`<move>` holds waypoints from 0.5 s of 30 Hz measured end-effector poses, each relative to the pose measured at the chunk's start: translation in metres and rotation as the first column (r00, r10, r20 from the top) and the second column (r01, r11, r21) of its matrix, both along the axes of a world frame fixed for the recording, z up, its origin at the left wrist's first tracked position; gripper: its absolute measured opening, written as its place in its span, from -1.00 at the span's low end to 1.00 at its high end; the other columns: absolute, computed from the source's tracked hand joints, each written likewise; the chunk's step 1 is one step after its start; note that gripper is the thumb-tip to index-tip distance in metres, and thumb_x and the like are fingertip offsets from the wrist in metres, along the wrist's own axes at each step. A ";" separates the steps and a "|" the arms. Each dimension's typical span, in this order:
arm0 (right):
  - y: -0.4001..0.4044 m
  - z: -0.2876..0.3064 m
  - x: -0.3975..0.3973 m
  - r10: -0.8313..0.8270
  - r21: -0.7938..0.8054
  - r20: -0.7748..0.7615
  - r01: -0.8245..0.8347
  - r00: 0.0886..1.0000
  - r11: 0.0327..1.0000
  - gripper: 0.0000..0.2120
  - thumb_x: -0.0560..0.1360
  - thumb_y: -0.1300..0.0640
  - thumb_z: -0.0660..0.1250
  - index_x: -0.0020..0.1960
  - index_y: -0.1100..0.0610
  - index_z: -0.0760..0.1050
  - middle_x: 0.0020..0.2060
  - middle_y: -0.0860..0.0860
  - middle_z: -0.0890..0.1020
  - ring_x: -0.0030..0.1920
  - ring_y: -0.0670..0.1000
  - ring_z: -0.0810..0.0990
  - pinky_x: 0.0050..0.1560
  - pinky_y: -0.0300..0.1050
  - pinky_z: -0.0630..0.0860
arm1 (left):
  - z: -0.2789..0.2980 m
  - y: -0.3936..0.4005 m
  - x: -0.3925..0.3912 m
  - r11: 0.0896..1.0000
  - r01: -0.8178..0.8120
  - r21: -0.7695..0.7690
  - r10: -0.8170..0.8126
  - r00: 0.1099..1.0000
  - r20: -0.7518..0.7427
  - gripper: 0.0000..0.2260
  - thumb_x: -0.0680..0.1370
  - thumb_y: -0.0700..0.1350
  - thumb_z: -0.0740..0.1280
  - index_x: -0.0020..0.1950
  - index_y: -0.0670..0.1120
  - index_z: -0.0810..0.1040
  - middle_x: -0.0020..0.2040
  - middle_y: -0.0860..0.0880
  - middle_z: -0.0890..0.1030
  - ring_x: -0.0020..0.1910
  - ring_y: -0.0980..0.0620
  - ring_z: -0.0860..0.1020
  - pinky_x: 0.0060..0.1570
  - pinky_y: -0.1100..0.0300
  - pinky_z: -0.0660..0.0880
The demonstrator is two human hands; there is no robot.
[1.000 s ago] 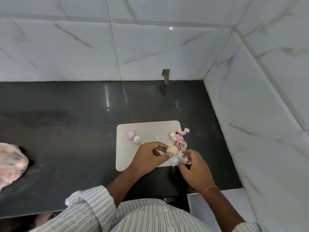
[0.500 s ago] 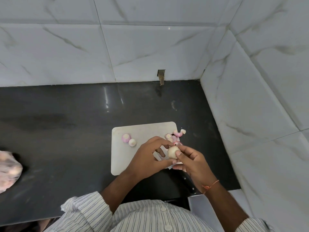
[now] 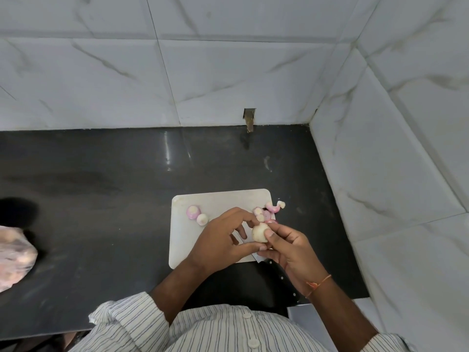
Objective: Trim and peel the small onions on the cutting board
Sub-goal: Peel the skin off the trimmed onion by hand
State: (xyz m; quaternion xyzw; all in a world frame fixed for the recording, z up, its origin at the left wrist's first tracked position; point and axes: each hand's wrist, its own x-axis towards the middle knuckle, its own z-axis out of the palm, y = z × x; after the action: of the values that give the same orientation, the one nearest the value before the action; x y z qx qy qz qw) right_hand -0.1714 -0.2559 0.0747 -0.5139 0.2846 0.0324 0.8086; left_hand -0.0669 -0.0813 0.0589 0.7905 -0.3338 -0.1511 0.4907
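Both hands are up over the near right corner of the cutting board (image 3: 218,199), working one small pale onion (image 3: 259,232) between them. The left hand (image 3: 218,240) has its grip narrow on the onion, thumb under and fingers curled over the top. The right hand (image 3: 289,247) pinches it from the other side, thumb pressed on its face.

Two peeled onions (image 3: 197,215) sit at the board's far left, touching each other, and a heap of pink peelings (image 3: 269,212) lies at the far right edge, some spilling onto the dark worktop (image 3: 101,186). A knife handle (image 3: 281,278) shows below the right wrist, its blade hidden under the hands.

The onion looks slick and nearly bare, so I'd guess a hard pull on the last skin could pop it out of both grips and send it rolling off the board. The knife so close beneath the hands could also be knocked.

Half a second ago the hold was much the same; a second ago the onion was lower, against the board, with the right hand's grip not yet on it.
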 end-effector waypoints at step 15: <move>-0.007 -0.003 0.004 0.046 0.046 -0.050 -0.043 0.998 0.998 -0.61 0.49 0.13 0.44 0.28 0.25 0.63 0.11 0.24 0.74 -0.01 0.17 0.72 0.01 -0.02 0.73 | -0.001 -0.001 0.007 0.992 0.091 0.082 -0.089 0.996 -0.029 -0.64 0.49 0.11 0.61 0.17 0.12 0.54 0.17 0.25 0.57 -0.04 0.07 0.64 -0.18 0.22 0.64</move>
State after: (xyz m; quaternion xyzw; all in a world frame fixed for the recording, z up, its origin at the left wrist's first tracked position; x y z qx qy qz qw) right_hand -0.1677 -0.2628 0.0718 -0.5010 0.2927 0.0697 0.8114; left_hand -0.0595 -0.0826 0.0575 0.7924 -0.3562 -0.1970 0.4543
